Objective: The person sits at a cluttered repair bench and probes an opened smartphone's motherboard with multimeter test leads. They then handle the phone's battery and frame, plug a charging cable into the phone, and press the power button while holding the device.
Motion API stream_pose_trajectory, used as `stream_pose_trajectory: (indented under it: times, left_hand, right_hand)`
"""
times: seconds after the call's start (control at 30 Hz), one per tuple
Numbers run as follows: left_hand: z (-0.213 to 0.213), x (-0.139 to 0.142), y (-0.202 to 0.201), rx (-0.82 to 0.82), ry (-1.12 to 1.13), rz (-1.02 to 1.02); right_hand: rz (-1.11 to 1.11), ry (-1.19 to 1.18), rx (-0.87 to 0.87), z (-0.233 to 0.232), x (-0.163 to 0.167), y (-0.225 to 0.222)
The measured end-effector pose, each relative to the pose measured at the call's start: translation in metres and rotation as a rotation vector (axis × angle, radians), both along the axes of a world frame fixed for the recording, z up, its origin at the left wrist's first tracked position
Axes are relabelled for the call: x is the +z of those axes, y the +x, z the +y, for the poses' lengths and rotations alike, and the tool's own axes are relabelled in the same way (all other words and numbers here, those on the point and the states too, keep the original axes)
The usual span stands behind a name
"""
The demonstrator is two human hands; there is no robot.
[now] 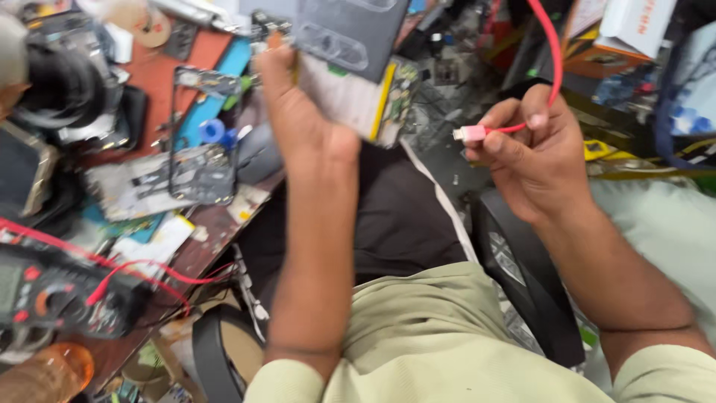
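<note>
My left hand [302, 112] holds an opened phone [358, 93] up in front of me, its white battery and green circuit board showing and its grey back cover tilted above. My right hand [529, 153] pinches a pink cable plug [470, 133] between thumb and fingers. The plug's tip points left toward the phone's lower edge, a short gap away. The pink cable [553, 52] curves up and away over my right hand.
A cluttered reddish workbench [198, 254] lies at the left with a bare phone frame [203, 138], a multimeter [52, 295] with red leads, a blue tape roll [211, 130] and loose parts. Chair armrests [522, 276] flank my lap. Boxes stand at upper right.
</note>
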State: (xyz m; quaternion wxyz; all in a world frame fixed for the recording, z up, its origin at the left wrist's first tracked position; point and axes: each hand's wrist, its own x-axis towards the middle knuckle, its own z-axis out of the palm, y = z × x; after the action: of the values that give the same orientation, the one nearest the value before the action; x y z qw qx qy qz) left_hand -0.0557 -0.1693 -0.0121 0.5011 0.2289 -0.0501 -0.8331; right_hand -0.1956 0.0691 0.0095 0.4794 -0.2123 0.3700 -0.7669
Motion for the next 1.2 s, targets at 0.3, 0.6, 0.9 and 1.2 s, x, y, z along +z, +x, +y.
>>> stream_pose_trajectory:
  times: [0.3, 0.6, 0.9, 1.2]
  left_hand:
    - [-0.007, -0.015, 0.003, 0.102, -0.005, 0.065]
    - [0.007, -0.003, -0.004, 0.139, 0.080, -0.018]
    - [0.012, 0.001, -0.006, 0.190, 0.082, -0.069]
    - [0.016, 0.009, -0.007, 0.257, 0.131, -0.113]
  right_hand:
    - [0.292, -0.150, -0.212, -0.059, 0.002, 0.049]
    - [0.455, -0.139, -0.309, -0.055, -0.007, 0.049]
    - [0.479, -0.111, -0.319, -0.054, -0.009, 0.046]
    - [0.477, -0.077, -0.318, -0.053, -0.010, 0.045]
